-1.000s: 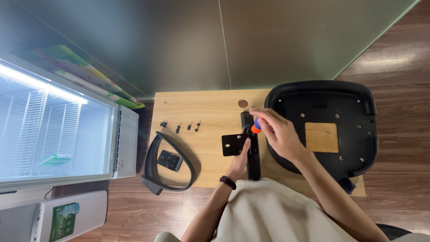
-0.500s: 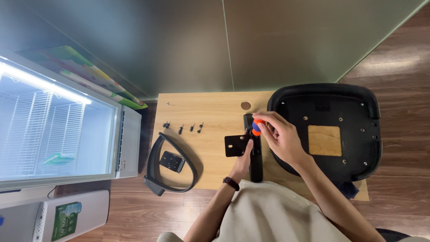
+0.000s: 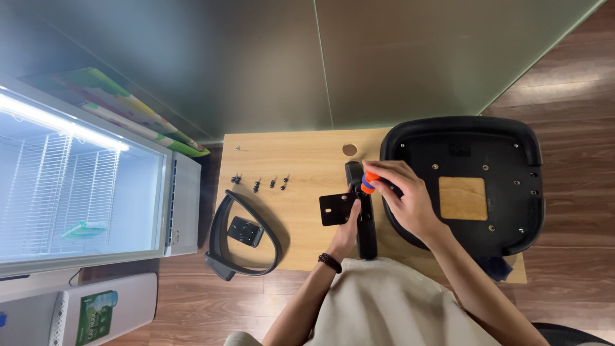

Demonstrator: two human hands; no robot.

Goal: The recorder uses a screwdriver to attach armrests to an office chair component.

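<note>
My right hand [image 3: 405, 200] grips a screwdriver with an orange and blue handle [image 3: 369, 181], its tip down on a black armrest piece [image 3: 365, 221] that lies along the wooden table [image 3: 301, 160]. My left hand [image 3: 348, 221] rests on the armrest's flat black mounting plate [image 3: 333, 208] and steadies it. An upturned black chair seat [image 3: 471, 186] lies just right of my right hand, with a wooden square panel in its middle.
A second curved black armrest [image 3: 240, 234] lies at the table's left front corner. Several black screws [image 3: 259, 183] sit in a row behind it. A glass-door fridge [image 3: 83, 198] stands to the left, a white appliance [image 3: 96, 311] below it. Wooden floor surrounds the table.
My hands have stayed on the armrest and the screwdriver, with only slight shifts. The view has moved a little.
</note>
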